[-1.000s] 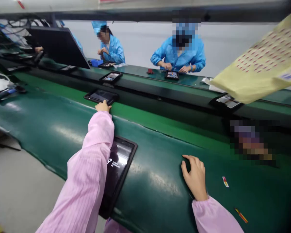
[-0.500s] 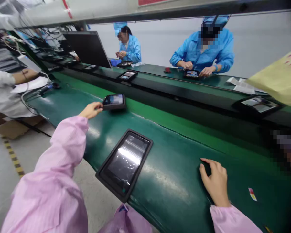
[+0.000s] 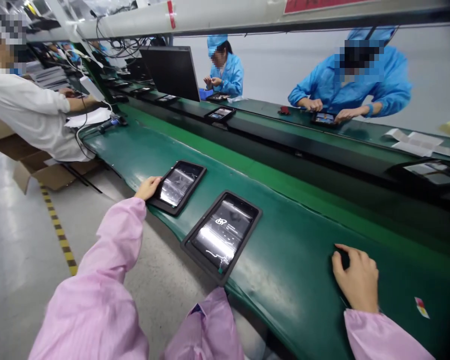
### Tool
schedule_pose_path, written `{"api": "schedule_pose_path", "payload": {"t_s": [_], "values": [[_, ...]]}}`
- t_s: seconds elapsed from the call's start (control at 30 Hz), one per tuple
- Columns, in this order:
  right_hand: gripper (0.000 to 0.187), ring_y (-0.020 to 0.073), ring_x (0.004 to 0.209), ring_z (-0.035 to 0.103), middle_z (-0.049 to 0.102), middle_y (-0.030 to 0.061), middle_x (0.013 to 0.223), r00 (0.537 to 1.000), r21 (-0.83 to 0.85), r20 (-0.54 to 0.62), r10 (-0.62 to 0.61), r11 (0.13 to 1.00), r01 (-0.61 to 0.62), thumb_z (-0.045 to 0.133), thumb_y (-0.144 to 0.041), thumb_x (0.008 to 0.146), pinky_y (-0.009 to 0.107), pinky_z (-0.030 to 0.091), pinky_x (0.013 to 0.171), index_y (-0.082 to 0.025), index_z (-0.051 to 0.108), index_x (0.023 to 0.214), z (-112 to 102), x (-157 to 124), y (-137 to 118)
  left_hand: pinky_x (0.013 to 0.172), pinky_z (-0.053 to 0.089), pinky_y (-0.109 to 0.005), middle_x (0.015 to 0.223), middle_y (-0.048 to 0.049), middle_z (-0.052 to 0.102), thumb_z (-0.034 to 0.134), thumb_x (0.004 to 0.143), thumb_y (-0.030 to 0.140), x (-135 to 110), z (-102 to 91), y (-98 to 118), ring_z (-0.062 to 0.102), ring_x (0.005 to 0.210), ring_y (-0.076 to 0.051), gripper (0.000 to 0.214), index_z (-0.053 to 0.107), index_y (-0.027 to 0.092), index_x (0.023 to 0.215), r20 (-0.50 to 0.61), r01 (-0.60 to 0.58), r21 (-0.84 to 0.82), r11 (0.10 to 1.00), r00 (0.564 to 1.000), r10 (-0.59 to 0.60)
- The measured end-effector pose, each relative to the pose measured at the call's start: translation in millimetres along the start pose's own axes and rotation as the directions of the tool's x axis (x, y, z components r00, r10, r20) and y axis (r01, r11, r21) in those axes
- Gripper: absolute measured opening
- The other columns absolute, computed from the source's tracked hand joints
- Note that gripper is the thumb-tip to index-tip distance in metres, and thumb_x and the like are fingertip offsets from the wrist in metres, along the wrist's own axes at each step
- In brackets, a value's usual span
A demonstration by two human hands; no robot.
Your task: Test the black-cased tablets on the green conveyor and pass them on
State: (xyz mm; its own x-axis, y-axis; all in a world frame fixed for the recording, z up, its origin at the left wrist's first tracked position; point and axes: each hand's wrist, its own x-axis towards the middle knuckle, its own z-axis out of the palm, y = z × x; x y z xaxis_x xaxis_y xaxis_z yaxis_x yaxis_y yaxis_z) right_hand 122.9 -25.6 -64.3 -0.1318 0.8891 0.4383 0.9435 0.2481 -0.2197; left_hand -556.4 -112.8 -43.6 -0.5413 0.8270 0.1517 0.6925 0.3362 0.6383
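My left hand [image 3: 147, 188], in a pink sleeve, grips the near corner of a black tablet [image 3: 179, 185] that lies flat on the green mat [image 3: 285, 260] at its near edge. A second black tablet [image 3: 225, 232] with a lit logo lies on the mat just right of it, untouched. My right hand [image 3: 356, 277] rests on the mat further right, fingers curled over a small dark object I cannot make out.
A green conveyor belt [image 3: 270, 170] runs behind the mat with more tablets [image 3: 219, 114] along the far side. Two people in blue coats work across it [image 3: 225, 70] [image 3: 356, 85]. A person in white [image 3: 30, 115] sits at left. A monitor [image 3: 172, 72] stands behind. A small sticker [image 3: 422, 307] lies at right.
My left hand has brought the tablet from the belt back to the near edge of the mat and laid it flat beside the other one. My right hand stayed put.
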Motion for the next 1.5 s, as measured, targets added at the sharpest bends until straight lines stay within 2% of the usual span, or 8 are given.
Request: {"api": "schedule_pose_path", "payload": {"t_s": [0.13, 0.23, 0.33, 0.43, 0.77, 1.0, 1.17, 1.5], "values": [[0.034, 0.031, 0.097, 0.056, 0.062, 0.0157, 0.097, 0.986, 0.165, -0.158, -0.045, 0.984, 0.072, 0.041, -0.037, 0.088, 0.047, 0.042, 0.088, -0.013, 0.06, 0.102, -12.7, -25.7, -42.0, 0.103, 0.038, -0.038, 0.109, -0.0102, 0.059, 0.04, 0.082, 0.044, 2.9, 23.0, 15.5, 0.055, 0.108, -0.024, 0.052, 0.064, 0.012, 0.116, 0.049, -0.078, -0.006, 0.997, 0.996, 0.078], [0.039, 0.0282, 0.104, 0.054, 0.059, 0.0148, 0.109, 0.985, 0.401, 0.003, -0.171, 0.903, 0.155, 0.048, -0.044, 0.09, 0.044, 0.043, 0.092, -0.016, 0.054, 0.116, -18.6, -71.5, -116.2, 0.1, 0.041, -0.035, 0.107, -0.0077, 0.059, 0.042, 0.082, 0.046, -12.3, 35.4, 27.5, 0.056, 0.104, -0.022, 0.052, 0.065, 0.015, 0.117, 0.108, -0.133, -0.037, 0.99, 0.985, 0.136], [0.086, 0.0318, 0.117, 0.047, 0.05, 0.0191, 0.129, 0.962, 0.483, 0.187, -0.2, 0.871, 0.087, 0.059, -0.062, 0.079, 0.047, 0.041, 0.096, -0.014, 0.029, 0.143, -15.3, -110.8, -187.4, 0.096, 0.043, -0.035, 0.106, -0.0073, 0.058, 0.042, 0.083, 0.048, -35.1, 48.5, 43.0, 0.056, 0.103, -0.022, 0.053, 0.065, 0.016, 0.118, 0.142, -0.164, -0.059, 0.985, 0.975, 0.171], [0.125, 0.0369, 0.122, 0.042, 0.044, 0.0221, 0.136, 0.963, 0.448, 0.241, -0.121, 0.894, 0.0, 0.066, -0.074, 0.061, 0.053, 0.036, 0.1, -0.013, 0.003, 0.151, -10.5, -121.9, -217.9, 0.097, 0.043, -0.036, 0.104, -0.008, 0.058, 0.041, 0.084, 0.048, -57.0, 60.6, 59.9, 0.056, 0.104, -0.023, 0.054, 0.064, 0.014, 0.118, 0.146, -0.172, -0.068, 0.983, 0.973, 0.18], [0.141, 0.0376, 0.14, 0.026, 0.025, 0.0231, 0.152, 0.945, 0.344, 0.305, -0.115, 0.939, 0.003, 0.07, -0.074, 0.056, 0.058, 0.018, 0.112, -0.015, -0.018, 0.149, -43.5, -122.9, -122.6, 0.103, 0.04, -0.041, 0.105, -0.0116, 0.057, 0.039, 0.087, 0.037, -119.5, 130.6, 137.6, 0.056, 0.106, -0.026, 0.045, 0.062, 0.014, 0.118, 0.076, -0.171, -0.114, 0.979, 0.981, 0.18], [0.133, 0.0367, 0.136, 0.033, 0.033, 0.0244, 0.148, 0.974, 0.161, 0.193, 0.122, 0.975, -0.154, 0.064, -0.076, 0.061, 0.059, 0.014, 0.113, -0.012, -0.01, 0.15, -66.4, -148.3, -39.0, 0.1, 0.042, -0.04, 0.103, -0.0118, 0.055, 0.038, 0.089, 0.031, -178.4, 189.3, 225.0, 0.055, 0.104, -0.025, 0.042, 0.061, 0.013, 0.121, 0.104, -0.31, -0.198, 0.93, 0.937, 0.335], [0.132, 0.0358, 0.137, 0.033, 0.034, 0.0225, 0.148, 0.959, 0.164, 0.211, 0.191, 0.96, -0.228, 0.065, -0.075, 0.062, 0.06, 0.011, 0.113, -0.015, -0.011, 0.15, -84.7, -159.7, -7.1, 0.095, 0.044, -0.037, 0.099, -0.0109, 0.054, 0.036, 0.092, 0.035, -204.2, 194.4, 251.2, 0.056, 0.097, -0.023, 0.045, 0.059, 0.013, 0.124, 0.186, -0.381, -0.211, 0.9, 0.888, 0.42], [0.131, 0.034, 0.139, 0.03, 0.03, 0.0201, 0.151, 0.953, 0.215, 0.245, 0.18, 0.948, -0.234, 0.073, -0.065, 0.063, 0.059, 0.008, 0.114, -0.017, -0.012, 0.15, -89.1, -162.2, 4.7, 0.089, 0.047, -0.035, 0.096, -0.0086, 0.053, 0.035, 0.093, 0.039, -226.1, 185.3, 248.3, 0.057, 0.094, -0.022, 0.047, 0.057, 0.017, 0.128, 0.22, -0.355, -0.164, 0.92, 0.896, 0.385]]}}
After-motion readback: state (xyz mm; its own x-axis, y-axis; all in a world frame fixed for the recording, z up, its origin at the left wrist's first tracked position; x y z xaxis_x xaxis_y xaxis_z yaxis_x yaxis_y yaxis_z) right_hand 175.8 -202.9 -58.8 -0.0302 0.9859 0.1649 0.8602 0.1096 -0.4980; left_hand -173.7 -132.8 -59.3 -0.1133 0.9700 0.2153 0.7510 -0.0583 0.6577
